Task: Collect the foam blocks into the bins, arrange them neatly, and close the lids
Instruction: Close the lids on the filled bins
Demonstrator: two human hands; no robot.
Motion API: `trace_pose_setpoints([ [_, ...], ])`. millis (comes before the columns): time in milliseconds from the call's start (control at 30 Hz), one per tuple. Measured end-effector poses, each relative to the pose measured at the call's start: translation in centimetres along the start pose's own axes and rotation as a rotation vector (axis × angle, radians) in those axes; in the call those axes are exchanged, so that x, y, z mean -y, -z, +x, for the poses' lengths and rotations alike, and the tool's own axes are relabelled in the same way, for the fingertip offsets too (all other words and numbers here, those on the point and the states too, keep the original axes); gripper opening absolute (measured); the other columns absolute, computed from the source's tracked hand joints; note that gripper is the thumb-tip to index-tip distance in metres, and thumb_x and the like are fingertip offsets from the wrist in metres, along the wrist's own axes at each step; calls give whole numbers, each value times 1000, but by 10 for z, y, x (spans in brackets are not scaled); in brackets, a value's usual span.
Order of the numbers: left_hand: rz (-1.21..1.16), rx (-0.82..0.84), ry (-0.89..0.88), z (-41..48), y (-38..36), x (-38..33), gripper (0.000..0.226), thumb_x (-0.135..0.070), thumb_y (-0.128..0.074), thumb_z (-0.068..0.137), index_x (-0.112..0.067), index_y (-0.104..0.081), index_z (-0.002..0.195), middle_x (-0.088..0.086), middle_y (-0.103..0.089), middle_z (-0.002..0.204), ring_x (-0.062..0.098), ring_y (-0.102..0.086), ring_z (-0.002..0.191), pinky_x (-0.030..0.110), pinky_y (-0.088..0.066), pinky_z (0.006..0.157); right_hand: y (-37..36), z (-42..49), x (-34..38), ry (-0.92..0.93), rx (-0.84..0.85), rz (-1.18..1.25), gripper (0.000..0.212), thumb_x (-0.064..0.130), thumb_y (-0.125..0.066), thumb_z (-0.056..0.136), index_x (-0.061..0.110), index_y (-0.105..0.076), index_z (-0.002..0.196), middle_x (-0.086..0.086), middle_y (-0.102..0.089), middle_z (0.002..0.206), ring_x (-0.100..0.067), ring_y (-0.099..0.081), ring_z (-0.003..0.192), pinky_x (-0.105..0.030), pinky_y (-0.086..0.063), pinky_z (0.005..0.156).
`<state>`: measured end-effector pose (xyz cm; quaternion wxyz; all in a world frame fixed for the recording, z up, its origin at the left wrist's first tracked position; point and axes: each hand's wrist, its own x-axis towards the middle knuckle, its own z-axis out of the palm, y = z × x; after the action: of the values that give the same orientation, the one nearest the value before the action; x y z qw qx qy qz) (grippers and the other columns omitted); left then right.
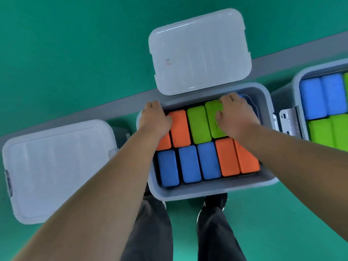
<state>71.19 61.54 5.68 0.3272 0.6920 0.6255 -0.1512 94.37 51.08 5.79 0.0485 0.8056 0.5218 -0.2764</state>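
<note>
Foam blocks fill the middle bin (207, 193) at your feet in two rows, standing on edge. Near row: three blue blocks (189, 163), then two orange blocks (228, 157). Far row: an orange pair (179, 129), one of them half under your left hand (155, 118), then a green block (197, 125), a second green block (211, 129) and a blue sliver (241, 95) at the far right corner. Your right hand (236, 117) grips the second green block, thumb on top, fingers curled over its far end. Left hand lies at the far left corner, fingers bent down by the rim; can't tell if it holds anything. The bin's loose lid (199, 51) lies just behind it. The right bin (296, 85) is open, with blue foam (320, 97) at the back and green foam (327, 130) in front. The left lid (56, 170) looks shut on its bin. Green floor (56, 53), grey strip (94, 112).
</note>
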Motion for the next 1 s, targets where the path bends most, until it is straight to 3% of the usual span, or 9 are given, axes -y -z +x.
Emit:
trace_pose_setpoints([
  [167, -58, 29, -89, 55, -20, -23, 70, -56, -51, 102, -11, -39, 155, 9, -43, 158, 30, -43, 143, 40, -37, 113, -7, 56, -27, 150, -98, -44, 62, 41, -55, 99, 14, -42, 153, -9, -36, 160, -35, -38, 143, -50, -32, 118],
  [233, -140, 54, -38, 77, -33, -26, 67, -67, -39, 101, -21, -50, 150, 5, -53, 151, 28, -50, 138, 37, -38, 110, -22, 75, -32, 176, -127, -52, 64, 50, -47, 101, 20, -38, 157, -5, -36, 163, -30, -33, 149, -51, -23, 125],
  [333, 32, 62, -6, 104, -47, -30, 57, -63, -24, 104, -29, -63, 127, 1, -63, 122, 29, -58, 114, 39, -43, 93, -52, 85, -36, 177, -207, -91, 58, 59, -36, 104, 25, -51, 148, 0, -58, 145, -26, -46, 139, -51, -21, 125],
  [433, 170, 120, 8, 140, -50, -34, 48, -45, -28, 105, -21, -64, 122, 8, -63, 124, 32, -57, 112, 37, -39, 86, -73, 89, -36, 163, -391, -54, 44, 57, -41, 103, 28, -68, 123, 8, -69, 114, -23, -57, 117, -46, -25, 122],
  [533, 1, 192, 99, 175, -48, -31, 25, -27, -45, 104, -11, -64, 104, 15, -68, 114, 34, -61, 102, 31, -43, 78, -75, 104, -24, 23, -517, 16, 45, 48, -37, 105, 27, -65, 77, 9, -63, 75, -24, -55, 85, -43, -36, 106],
  [600, -208, 207, 193, 193, -47, -28, 13, -22, -52, 101, -14, -56, 92, 9, -65, 100, 31, -67, 102, 31, -53, 81, -76, 111, -16, -62, -578, 15, 49, 41, -39, 105, 21, -54, 63, 6, -52, 60, -27, -49, 75, -43, -38, 97],
  [767, -237, 285, 280, 238, -32, -12, 45, -33, -61, 97, -16, -50, 137, 4, -57, 116, 23, -66, 111, 37, -59, 88, -92, 115, -11, -87, -707, 65, 47, 27, -44, 103, 15, -42, 58, 0, -42, 55, -27, -38, 69, -41, -36, 97],
  [900, -3, 187, 170, 277, -31, -9, 25, -16, -49, 102, -9, -59, 123, 13, -60, 125, 31, -59, 106, 43, -52, 104, -100, 119, -14, -65, -833, 112, 47, 26, -43, 104, 15, -40, 58, 1, -38, 55, -25, -36, 69, -40, -35, 96],
  [1000, 85, 170, 139, 300, -36, -8, 16, -8, -43, 102, -8, -58, 98, 13, -58, 99, 29, -52, 82, 34, -51, 76, -105, 124, -11, -54, -894, 140, 46, 25, -48, 103, 16, -40, 58, 3, -37, 56, -24, -37, 70, -42, -37, 96],
])
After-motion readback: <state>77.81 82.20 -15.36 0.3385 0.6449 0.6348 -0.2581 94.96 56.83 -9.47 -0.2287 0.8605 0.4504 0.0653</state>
